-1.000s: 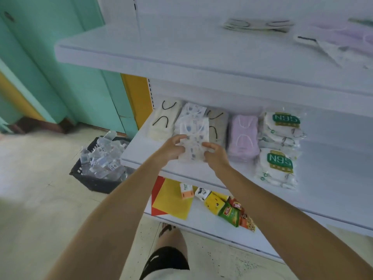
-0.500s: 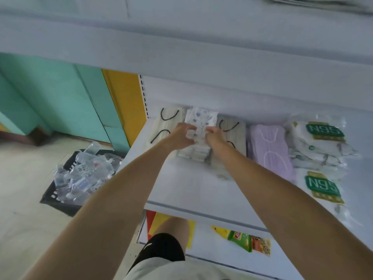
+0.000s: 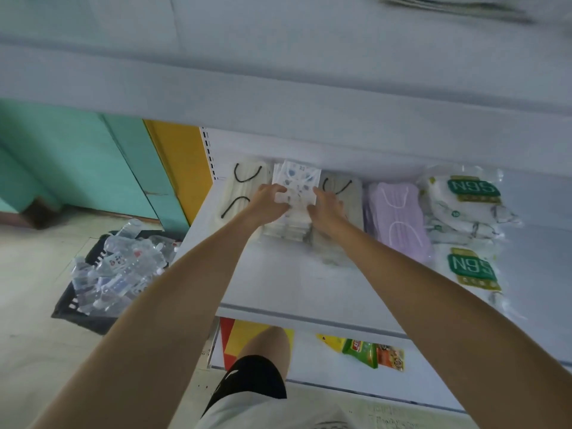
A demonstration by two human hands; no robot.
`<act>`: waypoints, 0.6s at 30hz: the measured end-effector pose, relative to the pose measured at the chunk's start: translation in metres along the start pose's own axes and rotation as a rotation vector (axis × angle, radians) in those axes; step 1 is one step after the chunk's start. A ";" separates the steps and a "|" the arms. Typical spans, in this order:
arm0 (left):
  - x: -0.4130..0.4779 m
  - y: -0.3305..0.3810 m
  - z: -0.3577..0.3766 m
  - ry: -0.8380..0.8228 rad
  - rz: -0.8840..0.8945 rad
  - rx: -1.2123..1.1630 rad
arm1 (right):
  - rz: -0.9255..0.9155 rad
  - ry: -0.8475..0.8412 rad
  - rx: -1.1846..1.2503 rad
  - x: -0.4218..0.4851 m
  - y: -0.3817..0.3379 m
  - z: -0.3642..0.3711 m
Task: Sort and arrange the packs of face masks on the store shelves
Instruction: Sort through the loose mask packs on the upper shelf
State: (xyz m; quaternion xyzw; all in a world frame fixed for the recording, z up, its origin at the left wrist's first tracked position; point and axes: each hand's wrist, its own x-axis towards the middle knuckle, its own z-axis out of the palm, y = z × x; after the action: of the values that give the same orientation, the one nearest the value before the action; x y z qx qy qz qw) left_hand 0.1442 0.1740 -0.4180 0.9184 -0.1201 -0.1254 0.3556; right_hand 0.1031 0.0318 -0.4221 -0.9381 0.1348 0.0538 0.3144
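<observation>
A stack of white printed mask packs (image 3: 296, 184) lies at the back of the middle shelf (image 3: 294, 283). My left hand (image 3: 268, 202) grips the stack's left edge and my right hand (image 3: 325, 208) grips its right edge, fingers curled on the top pack. To the left lies a cream pack with black loops (image 3: 243, 193), to the right a grey pack with black loops (image 3: 343, 193). Further right are a lilac mask pack (image 3: 397, 218) and two green-labelled N95 packs (image 3: 464, 199) (image 3: 472, 269).
The upper shelf (image 3: 278, 88) overhangs close above my hands. A black crate (image 3: 66, 308) of clear plastic packs stands on the floor at left. The lower shelf (image 3: 325, 373) carries yellow and red card and snack packets (image 3: 371, 352). My knee is below.
Both hands carried the printed pack from the shelf's front back onto the stack at the rear. My head moved lower and closer, so the upper shelf now fills the top.
</observation>
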 end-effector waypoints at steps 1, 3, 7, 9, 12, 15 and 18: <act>-0.007 0.003 -0.002 0.006 0.002 0.003 | -0.030 0.002 -0.005 -0.007 0.001 -0.005; -0.025 0.008 -0.007 0.019 0.001 0.006 | -0.104 -0.005 -0.019 -0.026 0.003 -0.017; -0.082 0.028 -0.023 0.085 0.043 0.065 | -0.255 -0.067 -0.140 -0.078 0.008 -0.049; -0.118 0.044 -0.030 0.110 0.083 0.125 | -0.337 -0.103 -0.215 -0.112 0.010 -0.071; -0.175 0.077 -0.040 0.149 0.193 0.269 | -0.509 -0.156 -0.377 -0.168 0.010 -0.105; -0.225 0.116 -0.050 0.209 0.325 0.485 | -0.676 -0.123 -0.483 -0.217 0.010 -0.145; -0.263 0.157 -0.059 0.299 0.470 0.613 | -0.793 -0.048 -0.459 -0.261 0.003 -0.190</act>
State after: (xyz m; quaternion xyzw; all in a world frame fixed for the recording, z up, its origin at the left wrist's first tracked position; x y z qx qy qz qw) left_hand -0.1055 0.1792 -0.2304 0.9374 -0.3055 0.1355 0.0981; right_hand -0.1442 -0.0283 -0.2236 -0.9611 -0.2574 -0.0203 0.0977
